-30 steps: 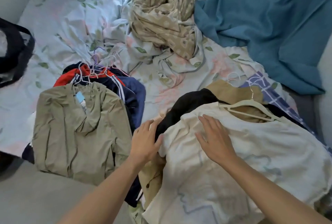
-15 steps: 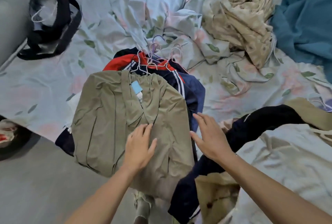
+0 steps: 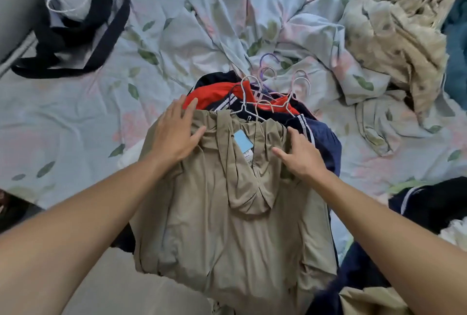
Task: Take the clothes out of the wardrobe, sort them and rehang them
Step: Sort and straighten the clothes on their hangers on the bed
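A khaki hooded jacket (image 3: 227, 234) with a blue tag (image 3: 243, 141) lies on top of a pile of clothes on the bed. Under it show a red and navy striped jacket (image 3: 217, 96) and a navy garment (image 3: 326, 143). Several wire hangers (image 3: 267, 87) stick out at the top of the pile. My left hand (image 3: 175, 133) lies flat with spread fingers on the jacket's left shoulder. My right hand (image 3: 300, 155) rests on its right shoulder, fingers slightly bent, with nothing held. A second pile of dark and white clothes (image 3: 429, 206) sits at the right edge.
A floral sheet (image 3: 177, 37) covers the bed. A black-strapped bag with a white hanger inside (image 3: 75, 11) lies at the back left. A crumpled beige patterned cloth (image 3: 394, 37) and a teal blanket (image 3: 457, 49) lie at the back right. Grey floor (image 3: 113, 289) is near me.
The view has shifted left from the white-shirt pile to the khaki jacket pile. Both hands left the right pile and moved up onto the khaki jacket's shoulders.
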Available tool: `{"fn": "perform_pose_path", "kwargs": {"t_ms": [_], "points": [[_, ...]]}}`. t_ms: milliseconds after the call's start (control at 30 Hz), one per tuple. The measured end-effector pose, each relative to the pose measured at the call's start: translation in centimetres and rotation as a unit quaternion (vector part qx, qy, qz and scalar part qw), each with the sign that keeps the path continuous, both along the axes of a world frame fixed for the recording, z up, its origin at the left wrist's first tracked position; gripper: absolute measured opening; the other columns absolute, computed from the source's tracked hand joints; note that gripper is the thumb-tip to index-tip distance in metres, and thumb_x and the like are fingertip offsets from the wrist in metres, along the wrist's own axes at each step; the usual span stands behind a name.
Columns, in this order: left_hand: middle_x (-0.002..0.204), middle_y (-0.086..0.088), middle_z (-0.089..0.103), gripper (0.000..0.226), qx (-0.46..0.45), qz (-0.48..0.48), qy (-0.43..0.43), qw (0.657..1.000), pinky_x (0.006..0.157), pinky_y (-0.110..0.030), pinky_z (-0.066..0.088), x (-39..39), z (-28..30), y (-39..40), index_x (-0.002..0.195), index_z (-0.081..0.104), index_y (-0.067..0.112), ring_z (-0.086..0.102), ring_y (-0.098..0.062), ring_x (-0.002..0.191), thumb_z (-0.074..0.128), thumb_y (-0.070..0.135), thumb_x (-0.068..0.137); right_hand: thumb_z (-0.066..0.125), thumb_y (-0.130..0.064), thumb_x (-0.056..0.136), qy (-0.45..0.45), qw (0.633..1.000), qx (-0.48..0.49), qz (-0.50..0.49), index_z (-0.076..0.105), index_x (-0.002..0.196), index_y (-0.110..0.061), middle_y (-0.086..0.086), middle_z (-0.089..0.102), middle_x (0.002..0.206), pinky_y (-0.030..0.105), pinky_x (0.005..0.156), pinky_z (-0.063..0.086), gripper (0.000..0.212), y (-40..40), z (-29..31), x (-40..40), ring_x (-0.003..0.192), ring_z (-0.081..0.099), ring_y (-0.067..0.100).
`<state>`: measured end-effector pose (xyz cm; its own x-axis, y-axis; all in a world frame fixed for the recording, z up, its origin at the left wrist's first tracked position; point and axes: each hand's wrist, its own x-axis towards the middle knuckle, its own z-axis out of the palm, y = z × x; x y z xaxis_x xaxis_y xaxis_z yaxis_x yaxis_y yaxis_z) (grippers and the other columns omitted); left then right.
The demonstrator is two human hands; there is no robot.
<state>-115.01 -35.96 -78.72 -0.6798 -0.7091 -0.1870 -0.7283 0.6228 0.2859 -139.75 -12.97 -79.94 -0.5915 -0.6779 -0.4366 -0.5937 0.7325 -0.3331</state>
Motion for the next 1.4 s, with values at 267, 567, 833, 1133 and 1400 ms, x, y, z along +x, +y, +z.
{"fn": "perform_pose_path", "kwargs": {"t_ms": [267,567,833,1133,1400], "points": [[0.116,-0.013,0.051,0.047,-0.019,-0.030,-0.032,0.999,0.096,-0.050,0.042,-1.5,-1.9,-1.8,0.112,0.060,0.017,0.051,-0.036,0.113,0.046,0.061,0.101,0.051,-0.067,0.096,0.048,0.996,-0.045,-0.060,0.047,0.101,-0.024,-0.001,0.054,0.106,0.053,0.088,0.049,0.043,1.2,0.1,1.2,0.108,0.053,0.028],[0.089,0.002,0.052,0.030,-0.093,-0.066,0.043,0.993,0.081,-0.046,0.038,3.4,0.3,1.1,0.088,0.047,0.024,0.051,-0.029,0.090,0.046,0.048,0.106,0.053,-0.063,0.099,0.028,0.984,-0.162,-0.063,0.043,0.085,-0.023,-0.004,0.058,0.071,0.043,0.060,0.046,0.043,5.2,4.5,4.2,0.069,0.058,0.020],[0.067,0.007,0.050,0.040,-0.056,-0.093,0.095,0.990,0.061,-0.042,0.040,8.4,8.0,8.9,0.076,0.047,0.023,0.050,-0.022,0.064,0.042,0.053,0.103,0.046,-0.065,0.097,0.023,0.978,-0.205,-0.023,0.057,0.091,-0.024,-0.007,0.068,0.081,0.046,0.067,0.053,0.043,13.0,10.2,8.4,0.077,0.064,0.022],[0.056,0.005,0.046,0.056,-0.071,-0.090,0.110,0.987,0.051,-0.033,0.034,16.2,25.8,25.1,0.066,0.039,0.020,0.045,-0.011,0.056,0.052,0.068,0.092,0.053,-0.066,0.098,0.025,0.969,-0.230,-0.086,0.066,0.092,-0.025,-0.008,0.067,0.074,0.043,0.067,0.054,0.043,28.5,24.2,18.4,0.072,0.063,0.017],[0.043,0.001,0.042,0.076,-0.082,-0.105,0.078,0.988,0.044,-0.029,0.030,22.5,36.6,40.9,0.059,0.038,0.011,0.045,-0.012,0.044,0.049,0.082,0.083,0.057,-0.064,0.097,-0.003,0.966,-0.231,-0.115,0.070,0.088,-0.029,-0.011,0.063,0.068,0.034,0.065,0.051,0.038,45.8,36.1,28.5,0.067,0.060,0.008]]}}
